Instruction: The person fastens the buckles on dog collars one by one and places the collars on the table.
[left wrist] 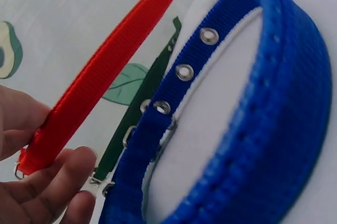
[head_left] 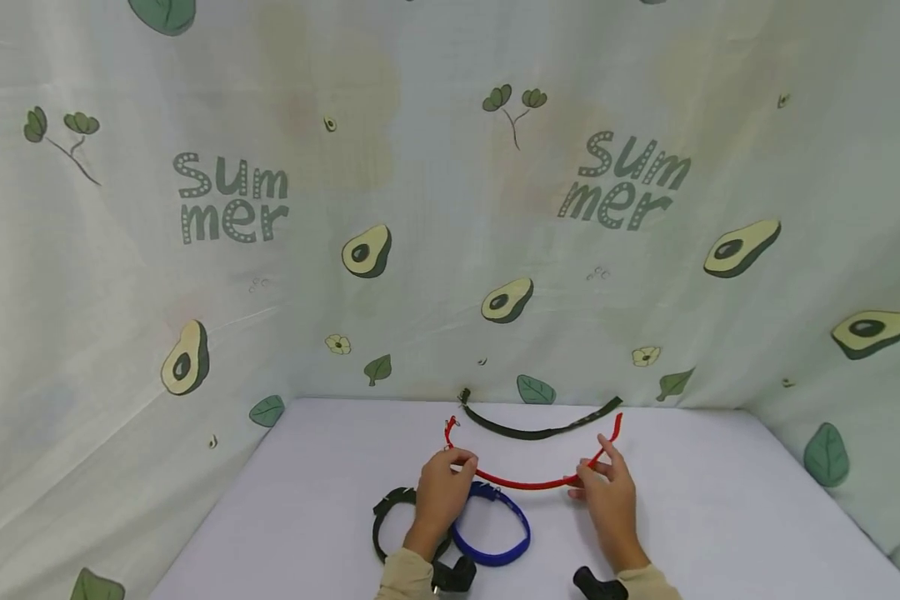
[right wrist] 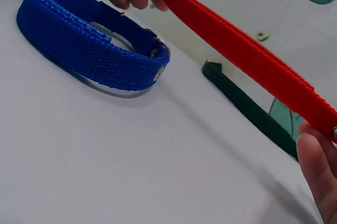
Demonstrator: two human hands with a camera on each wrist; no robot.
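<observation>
Pale fabric printed with halved avocados, green leaves and small flowers is hanging behind and to both sides of a white desk (head_left: 285, 508), and the word "Summer", split over two lines, is showing twice on it in dotted grey-green letters.

A person's left hand (head_left: 441, 492) is pinching one end of a long red woven nylon collar strap (head_left: 528, 483) between thumb and fingertips; the left wrist view is showing the small metal ring at that end of the strap, just under the curled fingers (left wrist: 47, 192). The person's right hand (head_left: 609, 496) is holding the same red strap further along, with its fingers closing round it, and the free tip of the strap is rising past that grip. Between the two grips the strap is sagging in a shallow curve just above the desk.

Just beside the left grip, on its near side, a blue woven nylon collar with metal eyelets (head_left: 495, 533) is lying buckled into a ring on the desk. A black collar, also closed into a loop (head_left: 392, 517), is lying partly under the left wrist, touching the blue one. Beyond both grips, near the back edge of the desk, a dark green webbing strap (head_left: 540, 429) is lying open in a curve.
</observation>
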